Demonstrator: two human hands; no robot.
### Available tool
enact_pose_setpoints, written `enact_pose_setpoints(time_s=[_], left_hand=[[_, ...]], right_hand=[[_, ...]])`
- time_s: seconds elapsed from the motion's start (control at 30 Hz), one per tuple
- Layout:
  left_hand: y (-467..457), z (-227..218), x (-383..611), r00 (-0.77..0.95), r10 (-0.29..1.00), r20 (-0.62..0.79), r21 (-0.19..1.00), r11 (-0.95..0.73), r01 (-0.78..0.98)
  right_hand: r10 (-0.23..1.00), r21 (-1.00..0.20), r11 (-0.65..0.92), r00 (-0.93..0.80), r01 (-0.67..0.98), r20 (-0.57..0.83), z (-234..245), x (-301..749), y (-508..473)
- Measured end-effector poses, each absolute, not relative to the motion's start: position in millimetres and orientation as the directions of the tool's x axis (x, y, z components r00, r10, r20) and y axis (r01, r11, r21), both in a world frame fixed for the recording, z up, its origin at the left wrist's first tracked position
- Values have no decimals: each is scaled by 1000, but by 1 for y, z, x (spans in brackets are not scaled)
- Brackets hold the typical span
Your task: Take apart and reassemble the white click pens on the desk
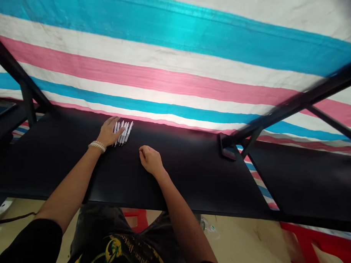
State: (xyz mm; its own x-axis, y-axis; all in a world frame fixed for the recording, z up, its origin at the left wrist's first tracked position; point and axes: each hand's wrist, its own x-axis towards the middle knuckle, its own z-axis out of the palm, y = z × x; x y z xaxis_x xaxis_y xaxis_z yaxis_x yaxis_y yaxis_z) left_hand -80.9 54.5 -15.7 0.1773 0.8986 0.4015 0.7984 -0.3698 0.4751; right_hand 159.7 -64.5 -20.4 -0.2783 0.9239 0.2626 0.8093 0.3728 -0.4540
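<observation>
Several white pens (127,133) lie side by side in a row on the black tabletop (188,170), near its far edge. My left hand (108,132), with a pale beaded bracelet on its wrist, rests at the left end of the row. Its thumb reaches across some of the pens and its fingers stretch out past their far ends, partly covering them. To the right of the pens, apart from them, my right hand (150,159) is on the tabletop with its fingers curled in. Nothing shows in that hand.
A striped blue, white and pink sheet (166,77) hangs behind the table. Black metal struts (303,99) stand at both sides, and a small dark block (228,148) sits at the right strut's foot. Red stools (318,244) are below the front edge.
</observation>
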Motion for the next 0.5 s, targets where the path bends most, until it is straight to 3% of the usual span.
enact_pose_setpoints(time_s=[0.13, 0.27, 0.4, 0.5], left_hand=[[60, -15, -71, 385, 877, 289, 416, -477, 774], [52, -15, -59, 477, 867, 145, 308, -498, 811], [21, -21, -44, 472, 867, 161, 268, -499, 824], [-19, -27, -29, 457, 863, 214, 261, -502, 825]], right_hand=[[921, -462, 381, -286, 801, 264, -19, 161, -64], [924, -494, 374, -266, 785, 276, -18, 159, -64], [921, -513, 364, -219, 778, 323, -22, 164, -72], [898, -417, 372, -209, 829, 386, -26, 197, -82]])
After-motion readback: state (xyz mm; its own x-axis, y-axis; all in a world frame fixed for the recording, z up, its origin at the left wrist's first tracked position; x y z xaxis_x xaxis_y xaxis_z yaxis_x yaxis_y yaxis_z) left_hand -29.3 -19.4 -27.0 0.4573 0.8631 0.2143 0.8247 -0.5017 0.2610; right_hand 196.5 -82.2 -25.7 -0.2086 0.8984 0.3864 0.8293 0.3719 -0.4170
